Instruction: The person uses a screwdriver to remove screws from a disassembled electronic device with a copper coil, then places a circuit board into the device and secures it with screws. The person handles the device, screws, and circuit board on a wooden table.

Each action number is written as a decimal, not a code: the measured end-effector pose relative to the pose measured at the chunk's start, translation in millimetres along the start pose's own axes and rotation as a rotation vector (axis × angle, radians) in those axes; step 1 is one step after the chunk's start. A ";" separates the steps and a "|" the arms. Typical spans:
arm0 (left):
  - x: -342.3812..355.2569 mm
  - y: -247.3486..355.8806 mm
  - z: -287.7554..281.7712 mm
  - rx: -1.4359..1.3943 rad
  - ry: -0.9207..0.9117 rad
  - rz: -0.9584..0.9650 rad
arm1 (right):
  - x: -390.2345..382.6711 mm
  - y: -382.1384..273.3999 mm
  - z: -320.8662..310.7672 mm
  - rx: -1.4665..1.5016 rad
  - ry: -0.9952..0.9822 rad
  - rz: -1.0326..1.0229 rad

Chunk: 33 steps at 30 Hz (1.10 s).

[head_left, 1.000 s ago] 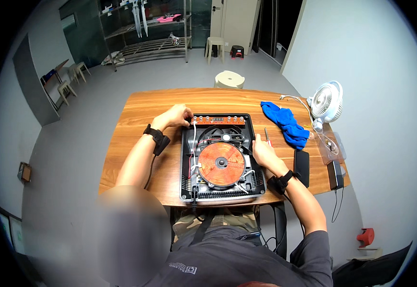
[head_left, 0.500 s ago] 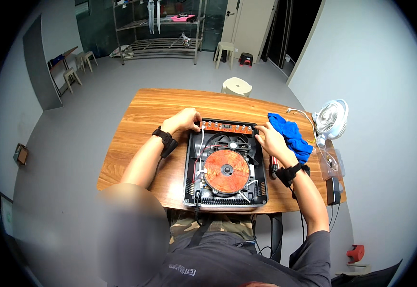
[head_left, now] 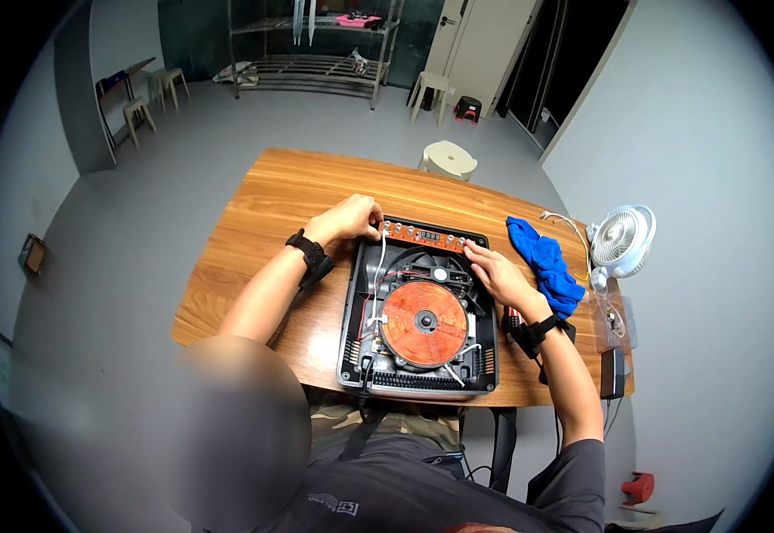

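Note:
An opened induction cooker (head_left: 348, 364) lies on the wooden table in front of me, its black housing showing a round copper coil (head_left: 402, 333), a fan and wires. Along the housing's far edge runs a narrow orange circuit board (head_left: 422, 237) with buttons and a small display, and a white wire joins its left end. My left hand (head_left: 353, 218) has its fingers closed at the board's left end, the fingertips partly hidden. At the opposite end, my right hand (head_left: 497, 271) reaches over with fingers stretched out, their tips touching the board. Both wrists wear black straps.
Right of the cooker are a blue cloth (head_left: 547, 266), a dark-handled tool (head_left: 513, 322) partly behind my forearm, a small white fan (head_left: 622, 238), a clear plastic box (head_left: 614, 311) and a black box-shaped device (head_left: 613, 373). A stool (head_left: 448, 160) stands beyond the table.
My right hand has shifted left, from the housing's right corner onto the board's right end. My left hand stays at the left end. The whole view has turned slightly.

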<state>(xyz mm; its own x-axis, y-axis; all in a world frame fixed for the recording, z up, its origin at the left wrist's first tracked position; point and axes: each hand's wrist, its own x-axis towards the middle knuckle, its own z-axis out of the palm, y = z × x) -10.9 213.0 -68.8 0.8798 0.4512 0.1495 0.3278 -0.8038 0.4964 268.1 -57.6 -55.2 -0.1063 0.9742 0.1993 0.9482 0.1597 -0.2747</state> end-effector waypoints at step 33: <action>-85.7 -40.4 -45.4 0.117 -0.041 -0.166 | -8.6 -3.3 16.5 -0.019 0.089 -0.019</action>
<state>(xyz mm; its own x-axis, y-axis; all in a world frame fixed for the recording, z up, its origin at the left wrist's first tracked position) -115.2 224.5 -62.8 0.8228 0.5671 0.0376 0.5052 -0.7602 0.4084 261.0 -63.9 -71.5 -0.0981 0.9527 0.2875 0.9518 0.1742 -0.2526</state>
